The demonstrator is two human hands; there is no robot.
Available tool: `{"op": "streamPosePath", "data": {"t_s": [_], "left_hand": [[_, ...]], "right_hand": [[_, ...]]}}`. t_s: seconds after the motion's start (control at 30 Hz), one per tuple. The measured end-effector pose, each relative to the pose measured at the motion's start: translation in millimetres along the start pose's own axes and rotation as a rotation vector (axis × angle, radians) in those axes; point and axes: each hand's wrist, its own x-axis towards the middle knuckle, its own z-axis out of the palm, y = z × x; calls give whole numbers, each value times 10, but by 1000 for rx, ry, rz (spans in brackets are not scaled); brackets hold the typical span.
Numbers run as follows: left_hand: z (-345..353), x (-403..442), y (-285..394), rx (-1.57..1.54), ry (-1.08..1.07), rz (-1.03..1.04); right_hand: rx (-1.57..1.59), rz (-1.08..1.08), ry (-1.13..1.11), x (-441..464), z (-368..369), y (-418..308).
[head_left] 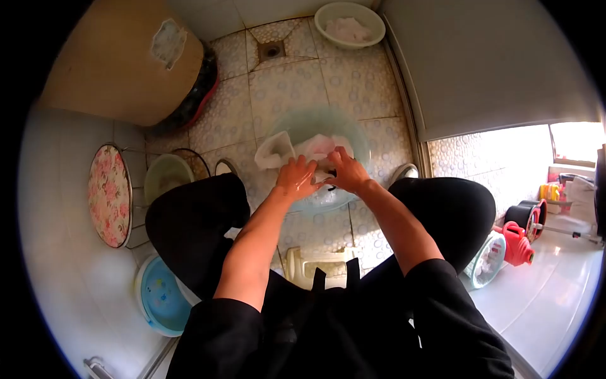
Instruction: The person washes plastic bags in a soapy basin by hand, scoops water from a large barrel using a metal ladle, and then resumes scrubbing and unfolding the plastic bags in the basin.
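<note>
Between my feet on the tiled floor stands a clear, pale green basin (pixel 350 129). Wet white and pinkish cloth (pixel 320 144) lies in it, and a translucent white container (pixel 276 151) rests at its left side. My left hand (pixel 298 178) is over the basin, its fingers curled on the near edge of the cloth. Close beside it, my right hand (pixel 346 172) has bent fingers pressed on the same cloth. A small dark item shows between the hands, too small to make out.
Another basin (pixel 348 25) with white cloth stands at the back, right of a floor drain (pixel 271 50). At left are a floral round stool (pixel 110 196), a green basin (pixel 167 177) and a blue basin (pixel 164 295). A red container (pixel 517 243) is at right.
</note>
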Motion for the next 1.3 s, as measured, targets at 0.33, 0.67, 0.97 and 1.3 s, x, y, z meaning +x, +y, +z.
{"op": "streamPosePath", "data": {"t_s": [0.33,0.67,0.97,1.3], "left_hand": [[599,223,-558,104,-89,-320],[1237,861,-836,-48,56,-332],[1339,1295,-1142,529,-456,-63],[386,1088,-1049,-224,-117,-294]], "right_hand": [[-358,112,-285,188,246,-77],[-358,293,-505,1109,927,413],[-470,38,-424,1561,699,638],[-378,170,13,1043,632,411]]}}
